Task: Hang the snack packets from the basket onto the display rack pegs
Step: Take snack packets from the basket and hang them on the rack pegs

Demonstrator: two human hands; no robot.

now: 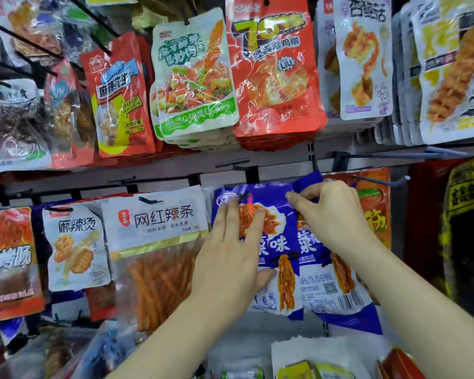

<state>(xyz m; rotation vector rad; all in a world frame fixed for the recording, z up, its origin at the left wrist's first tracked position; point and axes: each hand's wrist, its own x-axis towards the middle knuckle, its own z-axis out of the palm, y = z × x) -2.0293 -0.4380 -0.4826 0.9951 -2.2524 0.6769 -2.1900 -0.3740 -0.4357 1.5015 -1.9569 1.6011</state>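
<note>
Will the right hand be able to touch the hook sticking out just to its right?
Probably yes. The hook sticks out close beside the right hand with nothing in front of it. The hand is pinching a purple packet, so that would come along.

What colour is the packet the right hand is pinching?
The packet is purple-blue, white lower down; the head view shows it best.

Left hand point(230, 258) presses one blue packet point(278, 243); right hand point(331, 212) pinches a second packet point(326, 288).
</note>
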